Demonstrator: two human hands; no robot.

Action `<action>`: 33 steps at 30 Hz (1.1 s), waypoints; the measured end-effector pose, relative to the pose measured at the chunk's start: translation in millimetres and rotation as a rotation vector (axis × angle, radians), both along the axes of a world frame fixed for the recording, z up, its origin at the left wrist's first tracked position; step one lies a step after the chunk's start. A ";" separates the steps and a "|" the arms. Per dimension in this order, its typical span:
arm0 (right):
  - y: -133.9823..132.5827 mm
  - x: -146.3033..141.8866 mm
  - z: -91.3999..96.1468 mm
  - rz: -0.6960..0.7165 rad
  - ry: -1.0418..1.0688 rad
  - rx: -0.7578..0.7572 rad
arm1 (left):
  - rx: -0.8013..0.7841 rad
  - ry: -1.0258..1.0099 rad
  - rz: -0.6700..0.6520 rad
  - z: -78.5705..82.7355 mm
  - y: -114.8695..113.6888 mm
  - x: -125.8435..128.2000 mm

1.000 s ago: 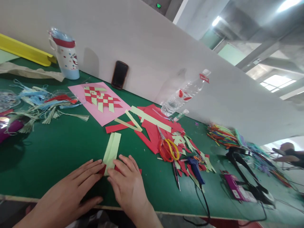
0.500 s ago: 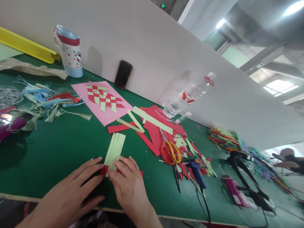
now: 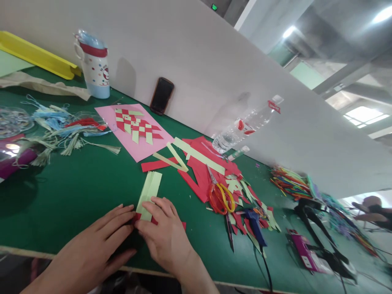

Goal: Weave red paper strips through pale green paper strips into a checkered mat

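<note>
At the lower middle of the frame, both hands meet on the green bench, near its front edge. The left hand lies spread and flat, palm down, gripping nothing; its fingertips reach the edge of a red paper that is mostly hidden under the hands. The right hand is also unclenched, its fingers bent over the near end of the pale green strips and pressing them onto the red paper. The strips lie side by side and run up and away from the hands toward the frame's centre.

Just above them a red strip and two crossed green slips lie on the bench. Right of centre is a heap of red and green scraps, with orange-handled scissors on its lower side and a blue glue gun below those. A clear bottle lies tipped against the white wall behind the heap. In the upper middle a pink sheet carries a red-and-green weave, and a phone leans on the wall above it. A cup stands at the upper left, with tassels below it.
</note>
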State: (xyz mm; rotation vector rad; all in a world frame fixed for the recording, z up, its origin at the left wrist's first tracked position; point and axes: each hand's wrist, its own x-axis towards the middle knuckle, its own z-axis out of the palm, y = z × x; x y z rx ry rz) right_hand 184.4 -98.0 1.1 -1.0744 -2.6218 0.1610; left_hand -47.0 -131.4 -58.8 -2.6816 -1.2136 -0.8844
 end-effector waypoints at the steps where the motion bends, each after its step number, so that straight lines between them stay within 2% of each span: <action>1: 1.5 1.7 1.4 0.014 -0.007 -0.002 | 0.002 0.003 0.003 -0.3 -0.3 0.1; 9: 3.0 12.7 5.9 0.013 0.058 -0.032 | -0.001 -0.020 0.022 -0.6 -0.9 1.6; 14: -2.7 10.5 -0.7 -0.071 0.119 -0.003 | 0.001 -0.027 0.011 4.0 0.6 2.3; 22: -13.7 16.8 -12.9 -0.101 0.157 0.069 | -0.018 -0.059 0.006 2.0 -0.3 2.3; 30: -12.9 11.8 -5.7 -0.104 0.119 0.029 | 0.007 -0.046 0.012 6.4 0.3 3.4; 33: -10.9 5.7 -3.5 -0.067 0.069 0.015 | 0.004 -0.017 0.009 6.8 1.0 2.1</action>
